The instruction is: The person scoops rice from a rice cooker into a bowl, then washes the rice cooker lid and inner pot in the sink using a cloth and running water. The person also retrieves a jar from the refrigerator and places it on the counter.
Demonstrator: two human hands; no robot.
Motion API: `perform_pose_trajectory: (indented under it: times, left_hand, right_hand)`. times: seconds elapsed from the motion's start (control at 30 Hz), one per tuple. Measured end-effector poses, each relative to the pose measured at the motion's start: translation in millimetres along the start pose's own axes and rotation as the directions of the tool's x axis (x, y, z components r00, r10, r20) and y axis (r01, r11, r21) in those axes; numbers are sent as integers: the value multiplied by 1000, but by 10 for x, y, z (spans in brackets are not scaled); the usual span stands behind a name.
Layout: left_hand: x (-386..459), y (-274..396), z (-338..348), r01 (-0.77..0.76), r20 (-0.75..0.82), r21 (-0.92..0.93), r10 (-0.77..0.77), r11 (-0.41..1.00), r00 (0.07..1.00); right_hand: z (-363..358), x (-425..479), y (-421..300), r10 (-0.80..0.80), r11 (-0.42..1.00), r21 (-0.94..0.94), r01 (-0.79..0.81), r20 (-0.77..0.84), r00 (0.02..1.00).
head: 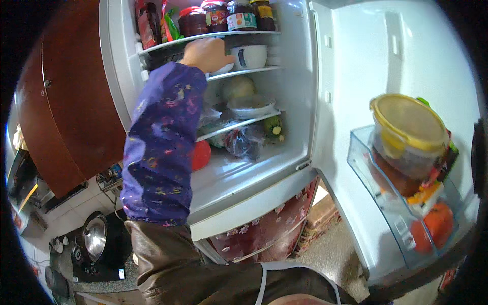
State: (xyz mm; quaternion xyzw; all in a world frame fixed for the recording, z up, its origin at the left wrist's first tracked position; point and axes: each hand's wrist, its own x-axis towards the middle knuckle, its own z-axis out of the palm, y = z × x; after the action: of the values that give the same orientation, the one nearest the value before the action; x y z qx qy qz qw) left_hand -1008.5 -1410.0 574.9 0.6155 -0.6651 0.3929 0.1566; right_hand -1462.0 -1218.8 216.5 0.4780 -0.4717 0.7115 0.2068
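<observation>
My left hand (207,54), in a purple patterned sleeve cover, reaches into an open refrigerator onto its second visible shelf. The back of the hand faces me and its fingers are hidden. Under and beside the thumb shows the rim of a white dish (224,69); whether I grip it cannot be told. Just right of the hand stands a white cup or bowl with a dark mark (254,57). Several jars with red, white and yellow lids, one of them a dark jar (192,22), stand on the shelf above. My right hand is out of view.
A covered white bowl (251,106) sits one shelf lower, with bagged food (244,144) beneath. The open door's bin (385,190) holds a yellow-lidded container (410,126) and orange-red produce (434,227). At lower left, a wok (95,238) rests on a stove.
</observation>
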Motion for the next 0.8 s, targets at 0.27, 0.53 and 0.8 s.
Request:
perform_pose_trajectory:
  times: [0.27,0.53,0.8]
  left_hand:
    - [1046,484,522,174,-598,121,-68,977,799]
    - [2124,794,566,313,-525,-31,-282,949,803]
    - [2440,829,693,315,-650,-61,-277,947,708]
  right_hand:
    - [301,348,444,49,998,-50,-46,48,998]
    - [497,453,542,69,990,-130,-60,62,996]
    - [631,539,596,102,977,-192,-92,45,994]
